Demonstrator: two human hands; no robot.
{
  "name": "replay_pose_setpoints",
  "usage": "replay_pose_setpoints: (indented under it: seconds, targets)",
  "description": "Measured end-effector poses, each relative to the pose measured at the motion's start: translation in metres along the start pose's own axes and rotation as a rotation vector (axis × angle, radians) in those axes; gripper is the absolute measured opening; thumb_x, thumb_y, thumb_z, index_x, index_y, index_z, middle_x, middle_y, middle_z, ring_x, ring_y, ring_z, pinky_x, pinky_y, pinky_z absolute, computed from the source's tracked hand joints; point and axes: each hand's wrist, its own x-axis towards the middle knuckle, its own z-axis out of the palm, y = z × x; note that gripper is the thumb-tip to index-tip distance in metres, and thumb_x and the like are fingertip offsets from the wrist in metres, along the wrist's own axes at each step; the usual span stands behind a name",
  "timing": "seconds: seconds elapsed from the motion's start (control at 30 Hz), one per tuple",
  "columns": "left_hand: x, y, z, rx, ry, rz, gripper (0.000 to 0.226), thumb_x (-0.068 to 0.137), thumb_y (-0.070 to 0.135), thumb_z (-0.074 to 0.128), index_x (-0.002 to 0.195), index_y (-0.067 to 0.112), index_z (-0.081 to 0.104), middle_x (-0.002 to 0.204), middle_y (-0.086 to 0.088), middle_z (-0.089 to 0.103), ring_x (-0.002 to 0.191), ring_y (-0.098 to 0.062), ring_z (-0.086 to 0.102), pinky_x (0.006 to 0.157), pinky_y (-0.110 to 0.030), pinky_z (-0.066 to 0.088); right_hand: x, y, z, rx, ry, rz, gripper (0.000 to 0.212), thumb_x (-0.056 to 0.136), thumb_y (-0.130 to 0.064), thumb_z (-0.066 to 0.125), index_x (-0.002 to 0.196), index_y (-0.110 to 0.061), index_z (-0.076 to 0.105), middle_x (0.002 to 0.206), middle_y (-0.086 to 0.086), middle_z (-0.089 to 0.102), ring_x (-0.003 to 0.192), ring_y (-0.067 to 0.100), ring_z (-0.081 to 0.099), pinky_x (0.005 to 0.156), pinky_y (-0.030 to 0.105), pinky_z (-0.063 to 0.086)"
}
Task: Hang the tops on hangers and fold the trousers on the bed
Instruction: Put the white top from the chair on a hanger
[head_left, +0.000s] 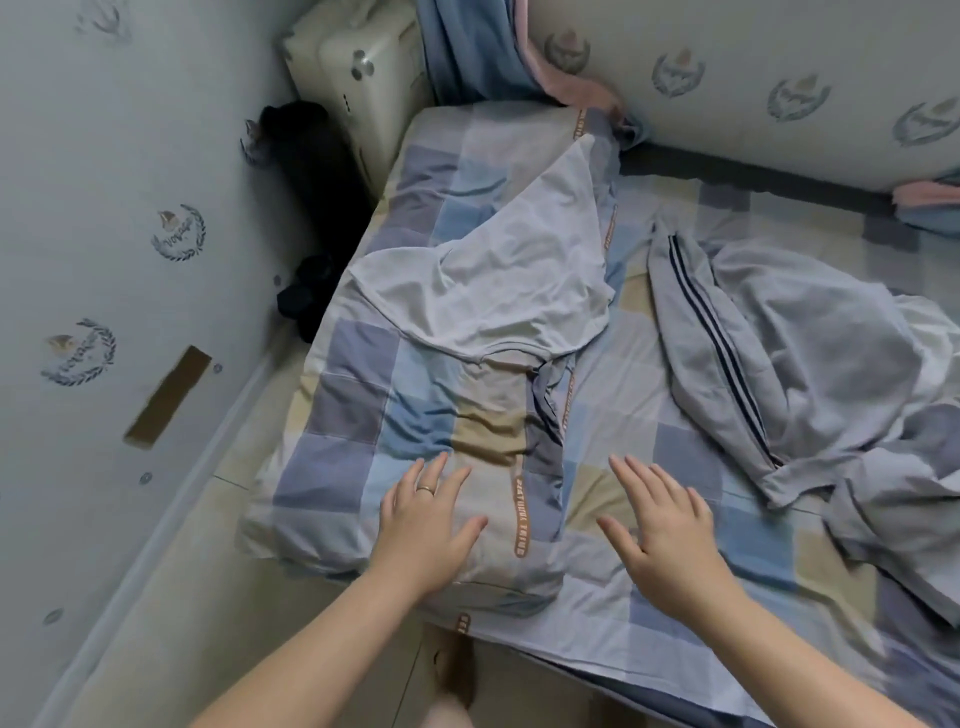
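Though crumpled, pale grey trousers (696, 364), dark-striped.

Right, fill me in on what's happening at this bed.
A person stands at the bed's edge with both hands open and holding nothing. The left hand is over the folded checked quilt and the right hand is over the sheet. A pale top lies loose on the quilt, and the grey striped trousers lie crumpled to its right. Neither is folded or hung, and no hanger is in view.
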Motion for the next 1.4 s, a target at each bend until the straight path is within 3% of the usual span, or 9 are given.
replay_pose_setpoints:
  seconds: [0.1, 0.33, 0.53, 0.67, 0.83, 0.97, 1.1, 1.23, 1.4]
  targets:
    - [0.055, -0.045, 0.010, 0.026, -0.068, 0.017, 0.068, 0.098, 0.061, 0.040, 0.158, 0.038, 0.018, 0.170, 0.006, 0.002, 0.156, -0.020, -0.003, 0.123, -0.043, 0.005, 0.058, -0.031, 0.041, -0.026, -0.083, 0.031, 0.067, 0.099, -0.063, 0.023, 0.158, -0.039, 0.004, 0.167, -0.012, 0.009, 0.154, 0.016, 0.006, 0.123, 0.044, 0.008]
    - [0.229, -0.130, 0.072, 0.203, -0.123, 0.062, 0.075, 0.098, 0.053, 0.050, 0.159, 0.032, 0.012, 0.170, 0.001, -0.003, 0.155, -0.026, -0.003, 0.123, -0.044, 0.009, 0.251, -0.069, 0.152, -0.139, -0.141, -0.083, 0.068, 0.102, -0.051, 0.037, 0.159, -0.035, 0.003, 0.168, -0.008, 0.007, 0.154, 0.018, 0.005, 0.123, 0.046, 0.012]
    - [0.401, -0.168, 0.101, 0.314, 0.087, 0.062, 0.082, 0.094, 0.049, 0.058, 0.158, 0.033, 0.009, 0.170, -0.002, -0.005, 0.155, -0.032, -0.001, 0.122, -0.049, 0.011, 0.428, -0.083, 0.206, -0.183, 0.083, -0.149, 0.069, 0.101, -0.045, 0.045, 0.158, -0.029, 0.010, 0.167, -0.001, 0.013, 0.154, 0.026, 0.010, 0.121, 0.052, 0.014]
    - [0.486, -0.179, 0.103, 0.203, 0.241, 0.015, 0.080, 0.094, 0.050, 0.058, 0.157, 0.038, 0.011, 0.170, 0.001, -0.002, 0.154, -0.035, -0.001, 0.121, -0.055, 0.013, 0.501, -0.086, 0.229, -0.237, 0.156, -0.176, 0.072, 0.098, -0.043, 0.051, 0.158, -0.028, 0.014, 0.167, 0.002, 0.014, 0.154, 0.029, 0.010, 0.120, 0.057, 0.015]
    - [0.530, -0.213, 0.150, 0.232, 0.567, -0.024, 0.062, 0.090, 0.041, 0.059, 0.148, 0.044, 0.037, 0.163, 0.007, 0.029, 0.149, -0.032, 0.023, 0.106, -0.051, 0.028, 0.551, -0.087, 0.269, -0.227, 0.183, -0.150, 0.045, 0.093, -0.031, 0.050, 0.136, -0.023, 0.042, 0.136, 0.008, 0.051, 0.127, 0.034, 0.047, 0.102, 0.060, 0.036]
    - [0.550, -0.227, 0.186, 0.234, 0.840, 0.044, 0.048, 0.091, 0.027, 0.054, 0.135, 0.046, 0.058, 0.152, 0.009, 0.049, 0.144, -0.032, 0.037, 0.102, -0.048, 0.027, 0.567, -0.082, 0.294, -0.179, 0.247, -0.126, 0.041, 0.103, -0.028, 0.037, 0.144, -0.023, 0.043, 0.144, 0.009, 0.049, 0.133, 0.038, 0.043, 0.110, 0.066, 0.026]
    - [0.546, -0.221, 0.179, 0.182, 0.737, 0.011, 0.048, 0.094, 0.026, 0.050, 0.135, 0.048, 0.056, 0.154, 0.013, 0.046, 0.150, -0.031, 0.027, 0.107, -0.050, 0.022, 0.566, -0.084, 0.282, -0.142, 0.132, -0.123, 0.040, 0.104, -0.026, 0.034, 0.143, -0.026, 0.045, 0.145, 0.011, 0.049, 0.134, 0.038, 0.042, 0.113, 0.067, 0.021]
    - [0.506, -0.195, 0.166, 0.018, 0.488, -0.097, 0.045, 0.102, 0.028, 0.045, 0.138, 0.054, 0.049, 0.158, 0.023, 0.036, 0.155, -0.021, 0.008, 0.116, -0.056, 0.012, 0.521, -0.085, 0.248, -0.179, 0.061, -0.118, 0.031, 0.102, -0.022, 0.036, 0.120, -0.024, 0.061, 0.111, 0.014, 0.068, 0.112, 0.036, 0.058, 0.118, 0.056, 0.018]
    - [0.395, -0.157, 0.173, 0.011, 0.131, -0.111, 0.044, 0.107, 0.030, 0.038, 0.143, 0.053, 0.042, 0.159, 0.025, 0.032, 0.154, -0.019, 0.009, 0.116, -0.069, 0.006, 0.419, -0.062, 0.235, -0.268, -0.100, -0.080, 0.042, 0.096, -0.015, 0.038, 0.128, -0.033, 0.059, 0.108, 0.008, 0.072, 0.111, 0.029, 0.062, 0.123, 0.050, -0.001]
